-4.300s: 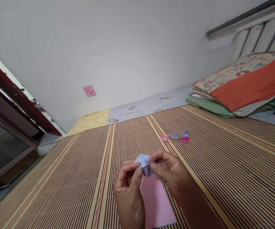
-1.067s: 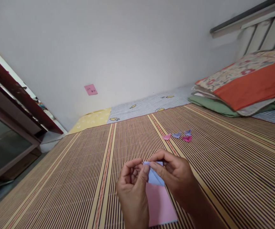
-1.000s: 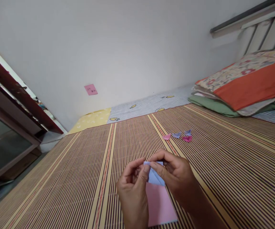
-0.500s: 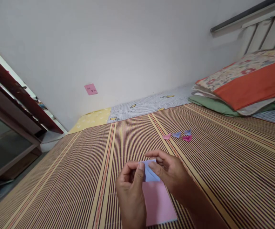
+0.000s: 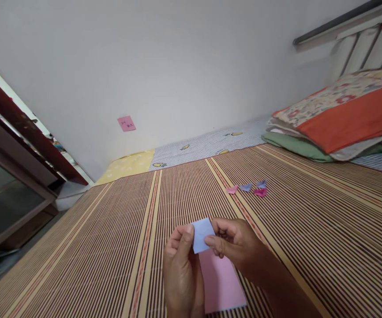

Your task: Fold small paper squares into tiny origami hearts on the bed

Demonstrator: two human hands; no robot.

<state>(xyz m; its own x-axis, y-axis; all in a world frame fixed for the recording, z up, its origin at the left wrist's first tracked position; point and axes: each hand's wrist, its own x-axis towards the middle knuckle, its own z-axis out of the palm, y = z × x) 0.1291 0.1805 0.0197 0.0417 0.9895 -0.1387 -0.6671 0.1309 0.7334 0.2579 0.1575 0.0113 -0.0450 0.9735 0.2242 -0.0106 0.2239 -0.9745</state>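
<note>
A small blue square of paper [image 5: 202, 235] is held up between my two hands, faint creases on its face. My left hand [image 5: 182, 265] pinches its left edge between thumb and fingers. On the right edge, my right hand [image 5: 232, 243] grips it with the thumb in front and the fingers behind. Below the hands lies a pad of pink paper [image 5: 223, 285], partly covered by my left hand. Farther off on the mat sit several small folded paper pieces, among them a pink one [image 5: 232, 189], a blue one [image 5: 245, 187] and a magenta one [image 5: 260, 192].
A striped bamboo mat [image 5: 111, 234] covers the bed. Folded bedding with an orange and floral cover [image 5: 346, 110] is stacked at the right. A pink note [image 5: 126, 123] sticks to the white wall. A glass-fronted cabinet [image 5: 9, 198] stands at the left.
The blue paper has been turned and now shows as a flat, tilted square. My right hand has shifted down slightly, its index finger now curled in behind the paper.
</note>
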